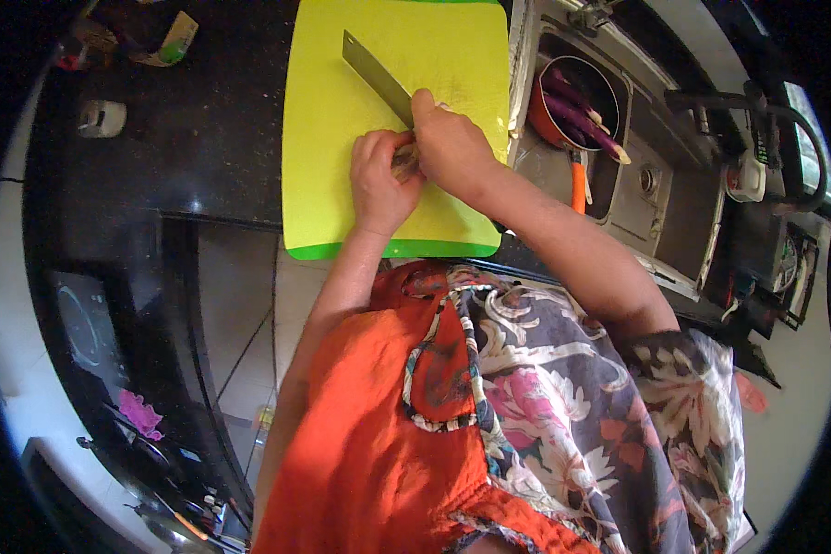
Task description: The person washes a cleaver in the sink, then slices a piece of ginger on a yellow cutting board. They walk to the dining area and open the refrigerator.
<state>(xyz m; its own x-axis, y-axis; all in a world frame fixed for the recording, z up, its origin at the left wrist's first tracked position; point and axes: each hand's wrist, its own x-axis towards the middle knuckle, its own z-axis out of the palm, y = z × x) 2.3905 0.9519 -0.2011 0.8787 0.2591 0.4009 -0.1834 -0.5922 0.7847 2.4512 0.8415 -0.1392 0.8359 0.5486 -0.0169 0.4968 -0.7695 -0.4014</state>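
Note:
My right hand (453, 149) is closed round the handle end of a kitchen knife (381, 79), whose broad metal blade points up and left over a yellow-green cutting board (318, 187). Beside it, my left hand (386, 183) curls round a small pale piece of food (404, 161) on the board, close to the knife. My fingers hide much of that piece, so I cannot tell what it is. A small pale bit also shows just behind my right hand. The board has green end strips and lies on the dark countertop.
At right, a metal sink (654, 163) holds a red pan (550, 124) with an orange handle and several purple eggplants (571, 114). A black faucet (814, 152) arches beyond. On the dark counter (215, 138) at left stand a small white container (102, 118) and a package (176, 41).

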